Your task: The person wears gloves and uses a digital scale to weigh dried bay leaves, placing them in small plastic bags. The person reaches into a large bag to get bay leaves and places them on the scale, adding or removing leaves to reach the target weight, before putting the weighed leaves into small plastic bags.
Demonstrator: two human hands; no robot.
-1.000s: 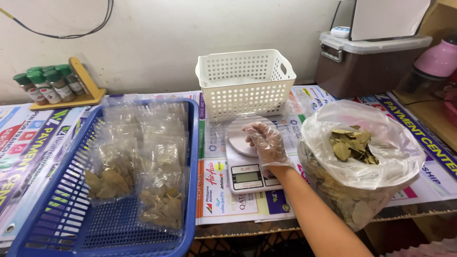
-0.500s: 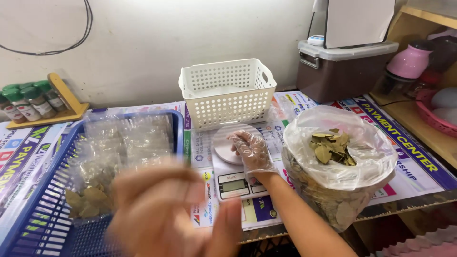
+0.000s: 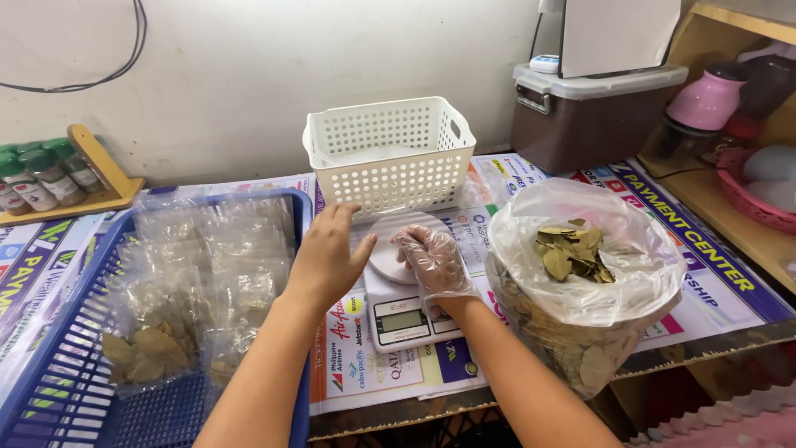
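Printed paper sheets (image 3: 365,373) in red, blue and green cover the counter below a plain pale wall.

Work state, as judged from the layout: a blue basket (image 3: 50,365) at left already holds many filled clear packets (image 3: 195,282) of dried leaves, so a good part of the packing looks done. A large clear bag of dried leaves (image 3: 580,274) at right is well filled, so much appears left. The white perforated basket (image 3: 388,153) behind the scale looks nearly empty.

The white kitchen scale (image 3: 398,286) sits between the two containers, its round platter bare of leaves. The right hand (image 3: 431,259), in a thin clear glove, rests on the platter's right part, fingers loosely curled together, gripping nothing visible. The left hand (image 3: 330,257), bare, hovers at the platter's left edge, fingers extended and slightly apart, holding nothing.

Elsewhere: green-capped spice jars (image 3: 37,170) on a wooden rack at far left; a brown lidded bin (image 3: 593,116) at rear right; a pink pot (image 3: 709,98) on the side shelf.
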